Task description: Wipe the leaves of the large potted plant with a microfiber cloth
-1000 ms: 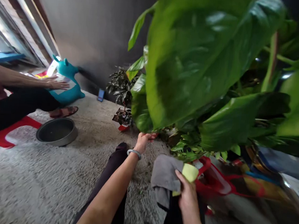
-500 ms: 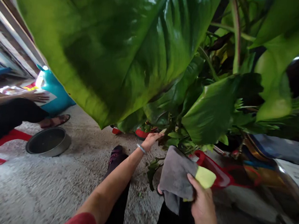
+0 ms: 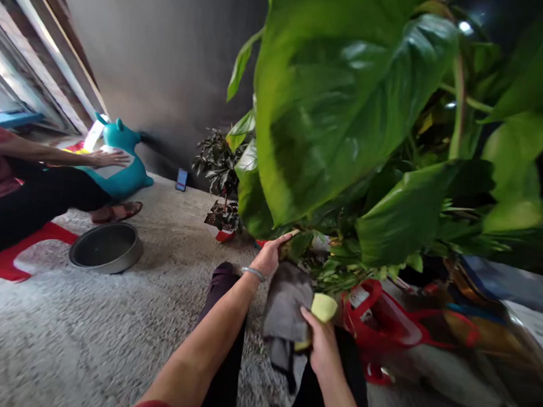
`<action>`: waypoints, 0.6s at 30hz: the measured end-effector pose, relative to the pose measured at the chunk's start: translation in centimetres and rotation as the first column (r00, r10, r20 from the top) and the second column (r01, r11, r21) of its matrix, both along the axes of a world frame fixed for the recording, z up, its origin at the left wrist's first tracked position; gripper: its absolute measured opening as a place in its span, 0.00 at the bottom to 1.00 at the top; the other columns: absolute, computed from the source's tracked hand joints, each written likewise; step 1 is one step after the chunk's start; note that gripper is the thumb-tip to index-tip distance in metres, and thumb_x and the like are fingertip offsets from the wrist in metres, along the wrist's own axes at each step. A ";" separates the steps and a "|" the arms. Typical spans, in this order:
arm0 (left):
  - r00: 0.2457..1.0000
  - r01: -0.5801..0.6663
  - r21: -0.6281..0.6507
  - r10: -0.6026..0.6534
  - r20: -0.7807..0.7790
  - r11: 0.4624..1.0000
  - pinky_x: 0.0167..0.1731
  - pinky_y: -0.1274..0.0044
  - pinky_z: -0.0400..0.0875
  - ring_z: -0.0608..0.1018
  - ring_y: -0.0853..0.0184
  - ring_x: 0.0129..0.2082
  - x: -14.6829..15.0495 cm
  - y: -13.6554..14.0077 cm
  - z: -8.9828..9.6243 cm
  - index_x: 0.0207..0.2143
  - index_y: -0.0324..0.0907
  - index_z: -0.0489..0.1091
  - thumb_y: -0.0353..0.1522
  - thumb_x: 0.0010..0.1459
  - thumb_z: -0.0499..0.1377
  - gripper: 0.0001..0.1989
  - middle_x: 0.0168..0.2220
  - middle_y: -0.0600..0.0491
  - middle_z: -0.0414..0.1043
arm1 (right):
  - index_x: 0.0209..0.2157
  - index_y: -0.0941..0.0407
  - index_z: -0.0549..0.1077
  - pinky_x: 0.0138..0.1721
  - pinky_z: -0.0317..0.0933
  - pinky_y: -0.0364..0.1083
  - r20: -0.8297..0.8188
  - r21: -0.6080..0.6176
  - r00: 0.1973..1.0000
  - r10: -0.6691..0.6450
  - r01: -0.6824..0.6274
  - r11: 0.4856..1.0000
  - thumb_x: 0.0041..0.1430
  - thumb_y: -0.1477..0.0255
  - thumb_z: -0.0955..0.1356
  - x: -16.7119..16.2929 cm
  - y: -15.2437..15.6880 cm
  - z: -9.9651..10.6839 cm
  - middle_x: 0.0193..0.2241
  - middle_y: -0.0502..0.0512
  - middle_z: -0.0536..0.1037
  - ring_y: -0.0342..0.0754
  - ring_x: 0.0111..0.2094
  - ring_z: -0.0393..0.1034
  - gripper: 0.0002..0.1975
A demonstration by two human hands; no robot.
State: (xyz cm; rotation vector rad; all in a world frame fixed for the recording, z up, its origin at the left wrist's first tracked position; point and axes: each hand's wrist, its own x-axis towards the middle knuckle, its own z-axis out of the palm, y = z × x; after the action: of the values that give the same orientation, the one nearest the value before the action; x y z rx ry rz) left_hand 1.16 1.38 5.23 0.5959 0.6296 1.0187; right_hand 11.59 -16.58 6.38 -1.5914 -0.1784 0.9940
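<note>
My right hand (image 3: 320,344) is closed on a grey cloth (image 3: 285,309) with a pale yellow-green side (image 3: 324,307), which hangs down between my knees. My left hand (image 3: 268,259), with a bracelet at the wrist, reaches forward to the low foliage of a potted plant. Its index finger is stretched out beside a small leaf (image 3: 300,245); the other fingers are partly hidden. Above it hangs one very large glossy leaf (image 3: 327,113), and a second broad leaf (image 3: 401,218) droops to the right.
A red plastic basket (image 3: 376,314) stands right of my knee. On the concrete floor at left is a round grey basin (image 3: 106,249). A seated person's hand (image 3: 111,159) rests on a teal animal-shaped toy (image 3: 130,162). A phone (image 3: 181,180) leans at the wall near a small dark-leaved plant (image 3: 224,174).
The view has swung left, showing more wall. The very large leaf now sits farther right, uncovering the toy and small plant. My right hand and the cloth have moved left, nearer my left hand.
</note>
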 end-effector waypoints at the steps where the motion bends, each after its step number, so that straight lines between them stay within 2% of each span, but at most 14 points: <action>1: 1.000 0.006 -0.016 -0.006 0.023 1.000 0.57 0.67 0.73 0.81 0.53 0.54 -0.1 0.2 0.1 0.38 0.41 0.83 0.43 0.47 0.72 0.19 0.44 0.46 0.85 | 0.34 0.58 0.79 0.35 0.76 0.53 0.016 0.000 1.000 0.002 -0.002 1.000 0.26 0.63 0.82 0.6 -1.2 0.7 0.29 0.54 0.84 0.57 0.33 0.80 0.28; 2: 0.999 0.019 -0.033 -0.018 0.043 0.999 0.56 0.69 0.73 0.81 0.54 0.53 -0.2 0.4 0.1 0.38 0.40 0.84 0.43 0.47 0.73 0.19 0.44 0.46 0.85 | 0.35 0.58 0.80 0.36 0.76 0.53 0.058 0.026 0.998 -0.031 0.029 0.999 0.26 0.62 0.82 1.5 -1.9 1.8 0.30 0.54 0.84 0.57 0.34 0.80 0.29; 4: 0.997 0.055 -0.065 -0.051 0.056 0.996 0.52 0.70 0.74 0.82 0.55 0.51 -0.3 0.5 0.1 0.39 0.40 0.84 0.42 0.47 0.73 0.19 0.44 0.46 0.85 | 0.38 0.58 0.80 0.44 0.76 0.54 0.208 0.173 0.958 -0.199 0.164 0.971 0.31 0.61 0.82 3.3 -1.3 4.9 0.36 0.56 0.85 0.58 0.42 0.80 0.29; 6: 0.995 0.097 -0.094 -0.094 0.039 0.991 0.47 0.72 0.74 0.82 0.57 0.48 -0.3 0.5 -0.1 0.40 0.40 0.83 0.43 0.48 0.72 0.20 0.43 0.47 0.85 | 0.43 0.57 0.79 0.54 0.72 0.55 0.312 0.392 0.851 -0.422 0.289 0.873 0.37 0.61 0.81 4.5 1.7 7.5 0.45 0.57 0.84 0.58 0.52 0.77 0.29; 7: 0.993 0.115 -0.106 -0.112 0.032 0.988 0.45 0.72 0.74 0.82 0.57 0.46 -0.2 0.4 -0.4 0.41 0.41 0.83 0.43 0.48 0.72 0.20 0.42 0.47 0.84 | 0.46 0.57 0.78 0.58 0.70 0.55 0.317 0.474 0.812 -0.491 0.313 0.823 0.39 0.60 0.80 4.6 3.6 8.3 0.48 0.58 0.83 0.58 0.56 0.75 0.30; 8: 0.992 0.128 -0.113 -0.125 0.029 0.985 0.43 0.73 0.74 0.82 0.58 0.45 0.0 0.3 -0.7 0.42 0.41 0.83 0.44 0.48 0.72 0.22 0.41 0.48 0.84 | 0.47 0.57 0.78 0.59 0.69 0.54 0.312 0.494 0.804 -0.506 0.318 0.809 0.41 0.59 0.78 4.3 5.5 8.5 0.50 0.58 0.83 0.57 0.57 0.74 0.30; 9: 0.990 0.137 -0.116 -0.134 0.033 0.984 0.42 0.73 0.73 0.82 0.58 0.44 0.1 0.3 -1.0 0.42 0.41 0.83 0.45 0.47 0.73 0.23 0.41 0.48 0.84 | 0.46 0.57 0.77 0.59 0.69 0.54 0.305 0.456 0.832 -0.463 0.300 0.838 0.40 0.58 0.77 3.8 7.1 8.2 0.49 0.58 0.83 0.56 0.57 0.74 0.30; 10: 0.989 0.145 -0.118 -0.141 0.041 0.982 0.42 0.72 0.73 0.82 0.58 0.43 0.2 0.2 -1.2 0.41 0.41 0.83 0.46 0.46 0.73 0.23 0.40 0.48 0.84 | 0.44 0.57 0.78 0.57 0.70 0.54 0.295 0.372 0.878 -0.377 0.258 0.892 0.39 0.58 0.77 3.0 8.2 7.4 0.46 0.58 0.84 0.57 0.55 0.76 0.29; 12: 0.990 0.139 -0.121 -0.134 0.050 0.983 0.45 0.71 0.74 0.82 0.57 0.43 0.5 0.3 -1.7 0.37 0.40 0.83 0.47 0.45 0.73 0.23 0.39 0.48 0.84 | 0.36 0.57 0.78 0.51 0.73 0.57 0.258 0.158 0.952 -0.164 0.126 0.979 0.33 0.59 0.78 1.3 8.5 5.0 0.37 0.59 0.84 0.61 0.48 0.78 0.26; 13: 0.992 0.125 -0.120 -0.120 0.047 0.985 0.46 0.70 0.73 0.82 0.56 0.44 0.5 0.4 -1.9 0.36 0.40 0.82 0.48 0.45 0.73 0.22 0.38 0.48 0.84 | 0.33 0.57 0.78 0.47 0.74 0.57 0.238 0.080 0.968 -0.085 0.068 0.994 0.30 0.61 0.79 0.7 7.6 3.7 0.33 0.58 0.84 0.62 0.44 0.79 0.24; 15: 0.994 0.103 -0.113 -0.099 0.035 0.988 0.48 0.69 0.73 0.82 0.56 0.44 0.6 0.7 -2.1 0.35 0.40 0.82 0.47 0.46 0.73 0.21 0.38 0.48 0.84 | 0.29 0.57 0.79 0.41 0.75 0.56 0.204 0.018 0.979 0.002 -0.006 1.000 0.26 0.63 0.80 0.4 4.6 1.7 0.28 0.57 0.83 0.62 0.39 0.79 0.23; 16: 0.995 0.103 -0.107 -0.100 0.030 0.989 0.48 0.69 0.73 0.82 0.56 0.45 0.6 0.8 -2.2 0.36 0.40 0.82 0.47 0.47 0.73 0.21 0.39 0.48 0.84 | 0.29 0.56 0.79 0.39 0.74 0.55 0.188 -0.005 0.982 0.024 -0.024 1.000 0.25 0.64 0.81 0.8 3.0 1.4 0.28 0.56 0.83 0.60 0.37 0.79 0.24; 18: 0.991 0.135 -0.097 -0.133 0.031 0.986 0.48 0.70 0.72 0.82 0.56 0.45 0.6 1.1 -2.4 0.39 0.41 0.83 0.46 0.49 0.72 0.20 0.41 0.48 0.84 | 0.32 0.57 0.79 0.37 0.74 0.52 0.176 -0.009 0.984 0.010 -0.009 1.000 0.24 0.64 0.82 2.5 0.5 2.0 0.29 0.54 0.83 0.58 0.35 0.80 0.27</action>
State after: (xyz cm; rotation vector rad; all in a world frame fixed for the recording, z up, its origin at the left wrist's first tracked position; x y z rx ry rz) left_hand 1.73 2.46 2.84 0.5307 0.6063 0.8628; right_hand 14.06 -16.07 8.42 -1.6876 -0.3034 0.8621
